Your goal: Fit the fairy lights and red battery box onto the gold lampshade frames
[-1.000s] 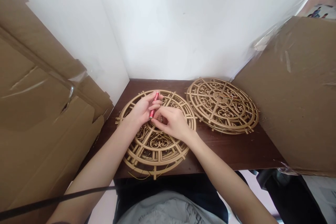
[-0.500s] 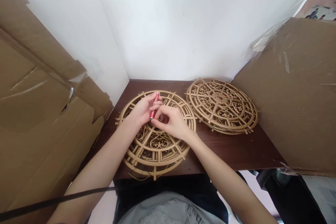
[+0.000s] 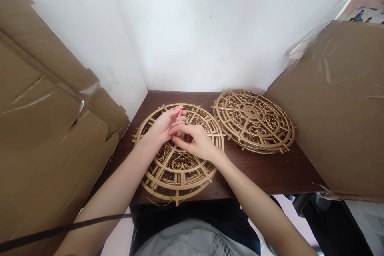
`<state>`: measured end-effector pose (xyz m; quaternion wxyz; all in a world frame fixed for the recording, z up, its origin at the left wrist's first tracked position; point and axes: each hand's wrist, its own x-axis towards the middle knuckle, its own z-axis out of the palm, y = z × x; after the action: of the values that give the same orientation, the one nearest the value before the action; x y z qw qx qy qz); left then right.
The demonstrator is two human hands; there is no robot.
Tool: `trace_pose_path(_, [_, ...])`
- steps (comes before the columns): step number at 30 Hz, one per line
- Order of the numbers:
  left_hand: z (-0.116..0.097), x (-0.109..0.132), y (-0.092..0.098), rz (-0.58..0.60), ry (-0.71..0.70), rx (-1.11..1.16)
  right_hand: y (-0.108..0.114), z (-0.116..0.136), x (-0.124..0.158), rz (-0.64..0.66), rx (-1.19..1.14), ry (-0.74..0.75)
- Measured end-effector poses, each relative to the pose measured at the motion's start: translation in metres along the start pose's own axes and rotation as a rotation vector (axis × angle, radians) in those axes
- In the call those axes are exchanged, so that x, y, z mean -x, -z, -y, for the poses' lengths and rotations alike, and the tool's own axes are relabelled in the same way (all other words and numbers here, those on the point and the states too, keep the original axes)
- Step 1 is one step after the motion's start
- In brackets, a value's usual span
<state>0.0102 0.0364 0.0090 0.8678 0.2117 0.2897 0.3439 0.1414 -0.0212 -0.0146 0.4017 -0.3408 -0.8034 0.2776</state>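
While fingers (image 3: 187, 129) partly hide a red tube (image 3: 180, 111), cardboard (image 3: 45, 112) left, discs (image 3: 251, 115) right

On our dark brown tabletop (image 3: 261, 174) we see a left stack of round, gold-coloured openwork panels (image 3: 181, 162), its layers out of line and reaching the front edge, and just beside it, farther back, a right stack of similar panels (image 3: 253, 114).

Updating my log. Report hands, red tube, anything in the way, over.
Left hand holding red tube. Right hand at its lower end, partly hiding it; grip unclear. Gold lattice discs beneath both hands.
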Motion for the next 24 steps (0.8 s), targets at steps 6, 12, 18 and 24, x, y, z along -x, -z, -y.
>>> trace_pose_path(6, [0.0004,-0.0016,0.0023,0.01,0.006,-0.004,0.0001,0.0007,0.0003,0.002,0.007,-0.006])
trace_pose_path(12, [0.001,0.001,-0.0011,-0.024,0.001,0.005,-0.0009,0.0022,-0.0001,-0.054,0.02,-0.008])
trace_pose_path(18, [0.0025,0.0007,-0.0015,-0.005,-0.074,0.043,-0.0026,0.0042,-0.0004,-0.108,0.073,-0.028])
trace_pose_path(24, [0.0028,-0.0026,0.0009,0.037,-0.16,0.024,-0.0041,0.0043,-0.0003,-0.118,0.122,-0.051])
